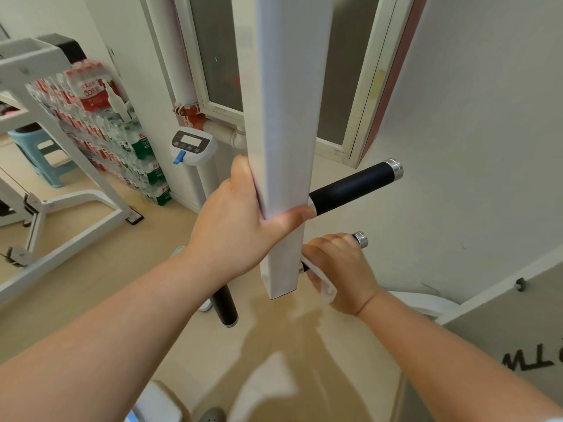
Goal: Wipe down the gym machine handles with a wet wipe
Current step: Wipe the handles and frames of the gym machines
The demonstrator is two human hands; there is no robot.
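Observation:
A white square machine arm hangs down the middle of the head view. My left hand grips its lower part, fingers behind and thumb across the front. An upper black handle with a chrome end cap sticks out to the right. Below it, my right hand is wrapped round a lower handle with a white wet wipe between palm and grip; only that handle's chrome end shows. Another black handle points down on the left side, under my left forearm.
Stacked packs of water bottles line the left wall beside a white machine frame and a blue stool. A scale with a display head stands under the window. A white wall is close on the right.

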